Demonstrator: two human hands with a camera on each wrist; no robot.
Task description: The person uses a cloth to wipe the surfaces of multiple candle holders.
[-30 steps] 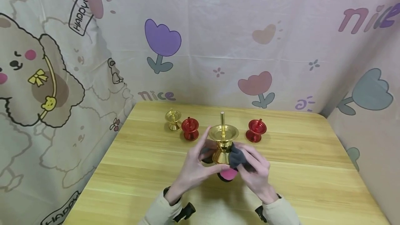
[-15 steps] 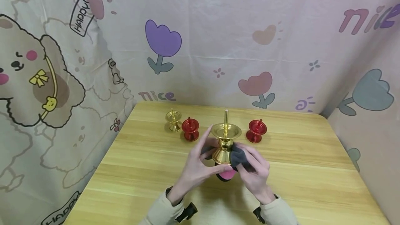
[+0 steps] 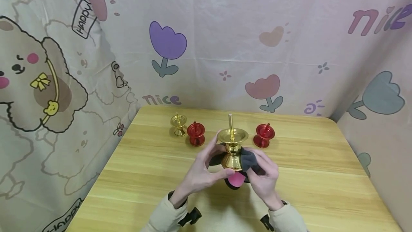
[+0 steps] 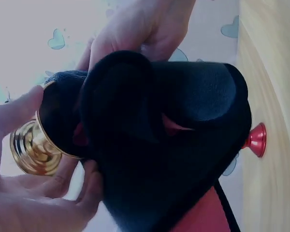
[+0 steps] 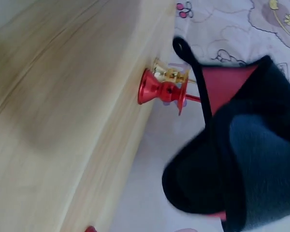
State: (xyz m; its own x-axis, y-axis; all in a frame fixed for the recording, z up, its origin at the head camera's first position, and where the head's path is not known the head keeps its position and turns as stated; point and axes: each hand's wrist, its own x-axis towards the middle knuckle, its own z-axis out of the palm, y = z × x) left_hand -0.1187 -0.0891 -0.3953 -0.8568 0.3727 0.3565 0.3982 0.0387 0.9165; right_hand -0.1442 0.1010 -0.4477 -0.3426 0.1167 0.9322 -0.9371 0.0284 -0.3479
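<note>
A shiny gold candle holder (image 3: 233,149), with a wide dish and a tall spike, is raised above the table, nearly upright. My left hand (image 3: 203,173) grips its foot from the left, thumb at the base's lower rim. On the other side, my right hand (image 3: 265,174) pinches a dark grey cloth (image 3: 249,159) against the base. Black edging and a pink face (image 3: 236,179) of the cloth hang below. In the left wrist view, the cloth (image 4: 150,154) covers the holder's underside, while part of the gold body (image 4: 34,150) shows between the left fingers.
Behind the hands stand a smaller gold candle holder (image 3: 178,124) and a red candle holder (image 3: 196,133), close together at the left. Another red candle holder (image 3: 264,135) is at the back right. A printed curtain (image 3: 212,46) hangs along the wooden table's (image 3: 322,174) back edge.
The foot of the gold candle holder has shifted slightly right, and its tilt has changed a little. The cloth at its side has moved slightly right with it. Both hands keep their hold.
</note>
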